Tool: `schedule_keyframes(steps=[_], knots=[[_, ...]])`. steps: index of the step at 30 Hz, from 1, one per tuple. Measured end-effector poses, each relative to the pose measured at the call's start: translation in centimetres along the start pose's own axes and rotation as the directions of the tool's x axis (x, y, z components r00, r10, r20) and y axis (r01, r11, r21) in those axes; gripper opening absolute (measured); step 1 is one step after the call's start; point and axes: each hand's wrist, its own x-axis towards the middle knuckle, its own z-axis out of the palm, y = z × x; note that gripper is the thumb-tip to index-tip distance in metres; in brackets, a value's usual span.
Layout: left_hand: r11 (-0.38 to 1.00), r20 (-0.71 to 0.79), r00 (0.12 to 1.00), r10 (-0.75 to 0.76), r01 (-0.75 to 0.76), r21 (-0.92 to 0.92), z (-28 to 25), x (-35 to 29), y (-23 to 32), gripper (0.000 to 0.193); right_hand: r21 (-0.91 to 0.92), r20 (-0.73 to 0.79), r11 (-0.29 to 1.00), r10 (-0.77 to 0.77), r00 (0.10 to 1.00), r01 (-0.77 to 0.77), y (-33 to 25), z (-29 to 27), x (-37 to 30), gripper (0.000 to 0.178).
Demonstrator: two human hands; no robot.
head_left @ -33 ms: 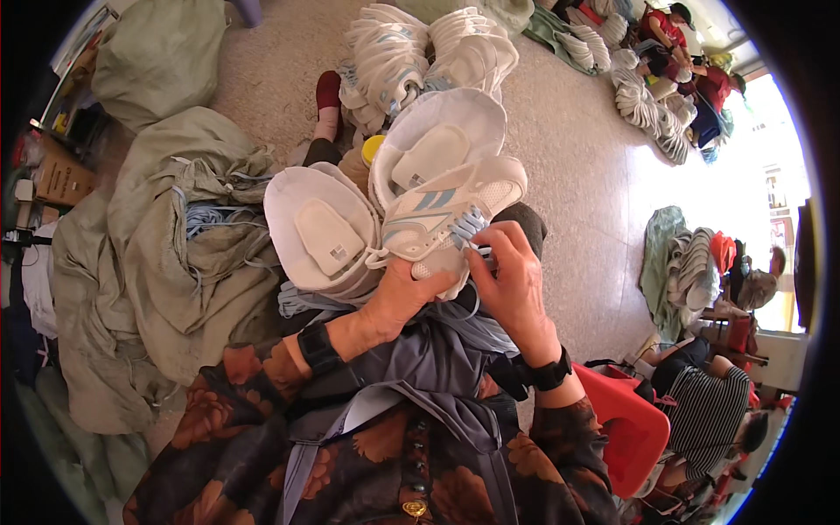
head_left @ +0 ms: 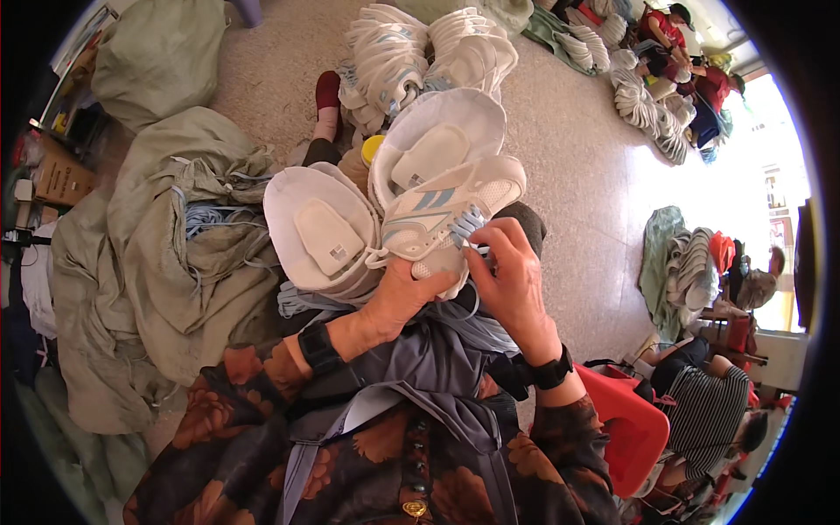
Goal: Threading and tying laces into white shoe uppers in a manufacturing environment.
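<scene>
A brown cardboard box sits at nine o'clock on the floor, its printed side too small to make out. Olive-green sacks lie crumpled from nine to seven o'clock, and another full sack is at eleven o'clock.

The person's left hand comes up from six o'clock, palm turned upward, its grip clamped under the heel end of a white sneaker with pale blue stripes, just above centre. The right hand curls in from the five o'clock side, fingers pinched together on the pale blue lace at the shoe's throat. Both wrists wear a black band.

Two white shoe uppers lie sole-opening up touching the held sneaker: one at its nine o'clock side, the other at twelve o'clock. Two stacks of white shoes stand on the floor at twelve o'clock. A bundle of pale blue laces rests on the sacks. A red plastic stool is at four o'clock. Other people sit at one o'clock among further rows of white shoes, too many and too small to count.
</scene>
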Motion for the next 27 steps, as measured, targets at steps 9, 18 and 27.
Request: schedule_keyframes(steps=[9, 18, 27], knots=[[0.999, 0.03, 1.0, -0.01, 0.008, 0.048, 0.0, -0.4, 0.1, 0.043, -0.067, 0.171, 0.99, -0.114, 0.979, 0.127, 0.3, 0.7, 2.5, 0.007], [0.662, 0.41, 0.91, -0.064, -0.269, 0.7, -0.9, -3.7, 7.0, 0.017, 0.627, 0.038, 0.776, -0.111, 0.993, 0.063, -9.8, -5.5, 9.8, 0.011], [-0.555, 0.64, 0.732, 0.233, -0.441, 0.706, 0.8, 2.6, 8.4, 0.024, 0.745, -0.099, 0.666, 0.048, 0.994, 0.042, -7.0, -4.4, 5.8, 0.008]])
